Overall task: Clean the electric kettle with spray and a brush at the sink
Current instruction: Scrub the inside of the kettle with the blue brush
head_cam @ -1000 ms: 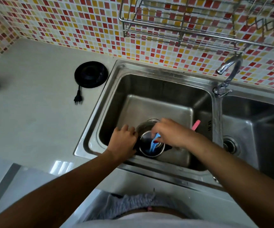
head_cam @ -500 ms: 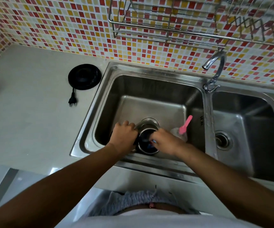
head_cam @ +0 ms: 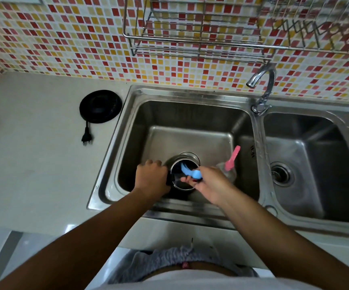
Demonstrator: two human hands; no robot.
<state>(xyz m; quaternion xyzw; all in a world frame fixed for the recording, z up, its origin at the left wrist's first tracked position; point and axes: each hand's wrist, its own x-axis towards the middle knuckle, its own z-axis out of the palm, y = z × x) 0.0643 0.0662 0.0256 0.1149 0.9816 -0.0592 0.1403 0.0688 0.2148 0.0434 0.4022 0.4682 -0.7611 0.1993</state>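
Steel kettle point(head_cam: 185, 162) stands upright in the left sink point(head_cam: 190, 114), open mouth up. Left hand point(head_cam: 151, 180) is closed around the black handle on the kettle's side, steadying it. Right hand point(head_cam: 208, 185), just across the mouth from the left, is closed on a blue brush point(head_cam: 190, 172); the brush head dips inside the kettle, so the step in hand looks like scrubbing the interior.

Just beyond the right hand stands a clear spray bottle point(head_cam: 229, 170) with a pink trigger, touching or nearly touching the knuckles; cannot tell which. Well off past the left hand, on the desk point(head_cam: 33, 153), sits the black kettle base point(head_cam: 100, 106), plug loose.

Progress, judged: spraying probably done, brushing underway; rinse and outside wipe left. No water seen at the tap point(head_cam: 262, 84).

Hidden: kettle floor is dark, foam or dirt not discernible; handle and brush grip covered by fingers; kettle's lower body shadowed.
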